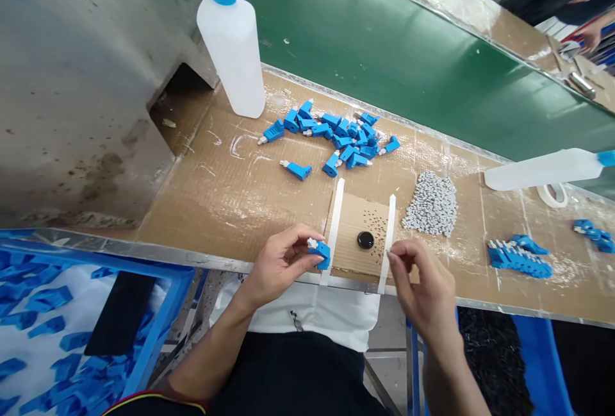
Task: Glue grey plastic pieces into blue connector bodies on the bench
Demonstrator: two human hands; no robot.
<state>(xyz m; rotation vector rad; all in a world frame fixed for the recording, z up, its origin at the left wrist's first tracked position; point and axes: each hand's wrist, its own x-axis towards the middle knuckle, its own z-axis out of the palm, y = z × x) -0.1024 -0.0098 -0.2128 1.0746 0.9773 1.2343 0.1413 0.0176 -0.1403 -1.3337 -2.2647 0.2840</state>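
Note:
Between the thumb and fingers of my left hand [281, 265] is a small blue plastic part [319, 253] with a whitish tip, held just above the cardboard near the table's front edge. My right hand [423, 275] is pinched closed beside the right strip of white tape [387, 243]; a tiny grey piece [388, 252] shows at its fingertips. Between the hands, a small round dish of black liquid [366, 240] sits on a cardboard pad [353, 217], with many tiny dark marks or rings around it. A heap of small grey pieces [430, 204] lies beyond my right hand.
Loose blue parts [343, 137] lie behind the pad. A white bottle [235, 50] stands at left; another bottle [542, 169] lies at right by a tape roll [552, 195]. Lined-up blue parts [519, 259] sit at right. A metal housing [86, 95] and blue bin [168, 313] flank the left.

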